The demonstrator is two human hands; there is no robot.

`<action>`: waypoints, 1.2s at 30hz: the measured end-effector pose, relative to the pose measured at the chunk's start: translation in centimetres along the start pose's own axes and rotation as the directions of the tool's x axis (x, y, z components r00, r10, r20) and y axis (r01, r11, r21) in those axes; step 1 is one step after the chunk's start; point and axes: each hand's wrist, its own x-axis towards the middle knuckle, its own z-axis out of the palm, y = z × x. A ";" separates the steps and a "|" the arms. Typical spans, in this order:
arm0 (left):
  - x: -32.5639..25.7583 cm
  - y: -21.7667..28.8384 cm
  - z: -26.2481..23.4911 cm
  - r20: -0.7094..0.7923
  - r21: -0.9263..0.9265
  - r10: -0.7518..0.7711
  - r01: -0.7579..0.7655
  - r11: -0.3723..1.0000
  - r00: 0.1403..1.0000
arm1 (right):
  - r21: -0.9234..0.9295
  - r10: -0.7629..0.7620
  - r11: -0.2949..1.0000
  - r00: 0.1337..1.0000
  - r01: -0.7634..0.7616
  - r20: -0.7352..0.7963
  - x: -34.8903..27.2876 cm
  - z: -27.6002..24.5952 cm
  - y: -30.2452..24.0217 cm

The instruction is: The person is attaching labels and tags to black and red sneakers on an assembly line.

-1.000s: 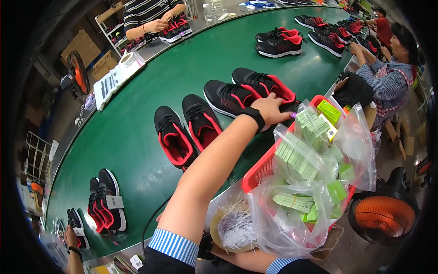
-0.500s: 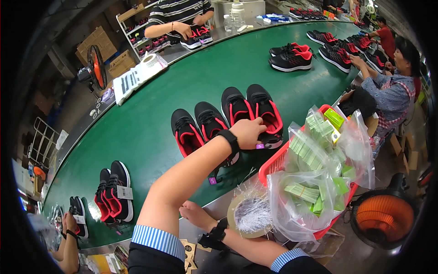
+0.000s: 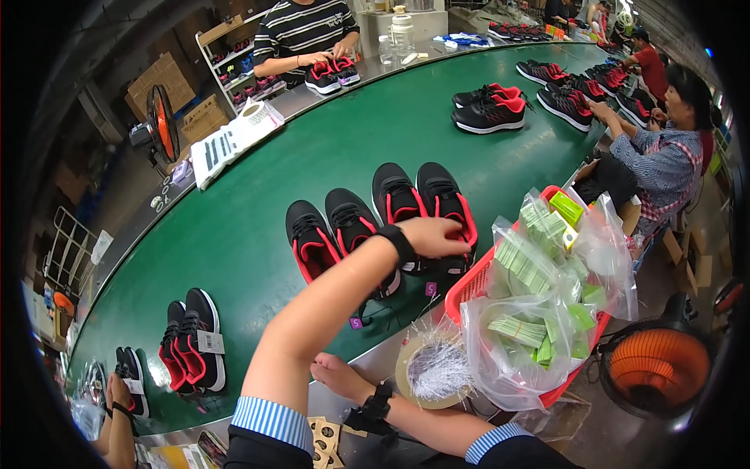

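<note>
the left hand [image 3: 431, 234] reaches across the middle of the frame and rests, fingers curled, on the heel end of the right-hand black and red sneaker pair [image 3: 426, 211]; whether it pinches anything i cannot tell. that pair lies on the green conveyor belt [image 3: 258, 195] at centre, long axis running toward the upper frame, toes pointing away from the person, heels near. the right hand [image 3: 336, 374] sits low at the bottom centre, loosely open beside the roll of clear plastic fasteners [image 3: 432, 369]. a good grip here would likely be at the heel collar, keeping both shoes square and paired.
</note>
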 end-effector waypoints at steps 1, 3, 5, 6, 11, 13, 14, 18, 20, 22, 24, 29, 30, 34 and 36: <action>1.4 -1.3 2.3 -0.067 0.215 0.010 0.005 0.977 0.998 | 0.074 -0.018 0.997 1.000 0.019 -0.013 0.1 0.2 0.2; 0.8 0.3 3.3 -0.165 0.435 -0.066 0.133 0.891 0.984 | -0.232 -0.222 0.949 0.975 0.214 -0.010 0.0 -0.4 -0.4; 0.1 0.2 4.2 -0.221 0.447 -0.087 0.181 0.876 0.971 | -0.566 -0.438 0.718 0.895 0.406 0.087 -0.3 -0.7 -0.4; -0.2 -0.3 5.0 -0.318 0.437 -0.045 0.188 0.879 0.947 | -0.565 -0.431 0.719 0.897 0.405 0.095 -0.4 -0.6 -0.2; -5.6 -1.7 7.2 -0.476 0.387 -0.045 0.255 0.886 0.878 | -0.380 -0.346 0.887 0.923 0.263 -0.167 -0.8 0.8 -0.2; -8.7 -2.1 7.7 -0.503 0.374 -0.060 0.279 0.884 0.862 | -0.197 -0.197 0.967 0.965 0.163 -0.170 -0.4 0.1 1.0; -10.6 -2.6 7.9 -0.522 0.363 -0.068 0.294 0.884 0.850 | -0.014 -0.045 0.999 0.989 0.043 -0.139 -0.3 -0.4 1.7; -18.8 -5.5 9.1 -0.574 0.319 -0.229 0.472 0.822 0.786 | -0.017 0.160 0.987 0.985 -0.161 -0.058 -1.3 0.5 -2.9; -22.6 -6.9 9.5 -0.595 0.312 -0.273 0.530 0.788 0.756 | 0.070 0.147 0.988 0.984 -0.141 -0.101 -1.4 0.3 -2.9; -26.1 -7.6 9.8 -0.573 0.326 -0.297 0.545 0.772 0.764 | 0.110 0.164 0.982 0.983 -0.155 -0.079 -1.4 -0.2 -3.0; -29.2 -7.8 9.9 -0.504 0.293 -0.305 0.492 0.820 0.808 | 0.019 0.141 0.990 0.990 -0.141 -0.007 -1.9 0.4 -4.1; -36.9 -3.3 11.2 -0.738 0.225 -0.085 0.364 0.904 0.669 | -0.355 0.032 0.934 0.986 0.029 0.165 -4.1 2.5 -5.0; -39.0 -2.7 11.8 -0.726 0.156 -0.145 0.366 0.917 0.672 | -0.352 0.046 0.936 0.986 0.015 0.163 -4.4 3.2 -5.6; -44.4 -1.2 17.5 -0.555 0.034 -0.392 0.490 0.871 0.734 | -0.627 0.038 0.766 0.964 0.141 0.263 -4.3 6.0 -7.5; -45.0 -0.8 20.8 -0.556 0.028 -0.420 0.521 0.853 0.717 | -0.806 -0.012 0.511 0.940 0.299 0.341 -4.6 7.4 -9.2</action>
